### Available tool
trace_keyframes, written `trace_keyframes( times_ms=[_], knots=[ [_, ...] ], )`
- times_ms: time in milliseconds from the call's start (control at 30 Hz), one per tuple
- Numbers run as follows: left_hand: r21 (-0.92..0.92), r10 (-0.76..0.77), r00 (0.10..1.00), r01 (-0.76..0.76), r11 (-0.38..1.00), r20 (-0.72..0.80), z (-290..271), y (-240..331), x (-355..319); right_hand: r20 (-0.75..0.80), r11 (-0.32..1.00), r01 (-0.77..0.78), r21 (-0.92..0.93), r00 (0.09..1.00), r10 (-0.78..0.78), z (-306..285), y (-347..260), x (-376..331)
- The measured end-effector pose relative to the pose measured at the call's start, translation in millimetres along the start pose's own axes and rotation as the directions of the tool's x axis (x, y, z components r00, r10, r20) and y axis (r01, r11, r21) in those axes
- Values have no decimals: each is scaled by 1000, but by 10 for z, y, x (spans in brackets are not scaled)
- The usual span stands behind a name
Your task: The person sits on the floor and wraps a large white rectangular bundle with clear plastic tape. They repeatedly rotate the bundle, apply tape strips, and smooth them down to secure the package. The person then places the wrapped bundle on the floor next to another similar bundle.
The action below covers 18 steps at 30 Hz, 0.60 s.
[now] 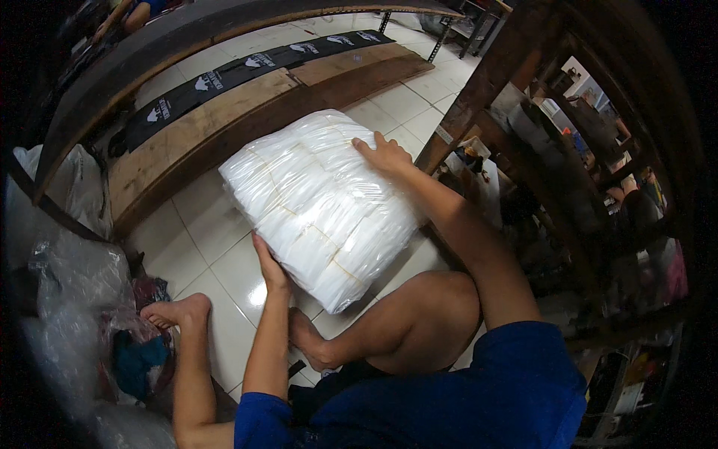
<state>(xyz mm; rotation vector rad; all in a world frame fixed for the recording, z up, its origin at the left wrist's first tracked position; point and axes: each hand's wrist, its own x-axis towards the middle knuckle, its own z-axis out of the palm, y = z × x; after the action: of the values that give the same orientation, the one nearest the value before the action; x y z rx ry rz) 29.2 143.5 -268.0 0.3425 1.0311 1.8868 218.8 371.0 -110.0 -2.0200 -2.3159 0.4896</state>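
A large bundle [314,202] of white material, wrapped in clear plastic and crossed by thin yellowish bands, is between my hands above the tiled floor. My left hand [271,263] grips its near left edge, with the fingers partly hidden under it. Along the far right side, my right hand [383,153] lies on the bundle, its fingers bent over the upper face. The bundle is tilted, and its underside is out of sight.
A low wooden bench [232,123] runs beyond the bundle, with a dark printed strip [258,63] on it. Clear plastic bags [78,277] are heaped at the left. A dark wooden rack [516,142] crowded with items stands at the right. My bare legs frame the tiles [224,322].
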Motion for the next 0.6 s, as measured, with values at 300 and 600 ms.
trace_keyframes(
  times_ms=[300,600],
  knots=[
    [159,173,985,-170,972,-3,42,-208,-45,-29,997,-13,70,999,15,135,106,146],
    [260,193,980,-176,950,-43,263,-147,-27,-9,998,-11,64,1000,12,146,115,407]
  ],
)
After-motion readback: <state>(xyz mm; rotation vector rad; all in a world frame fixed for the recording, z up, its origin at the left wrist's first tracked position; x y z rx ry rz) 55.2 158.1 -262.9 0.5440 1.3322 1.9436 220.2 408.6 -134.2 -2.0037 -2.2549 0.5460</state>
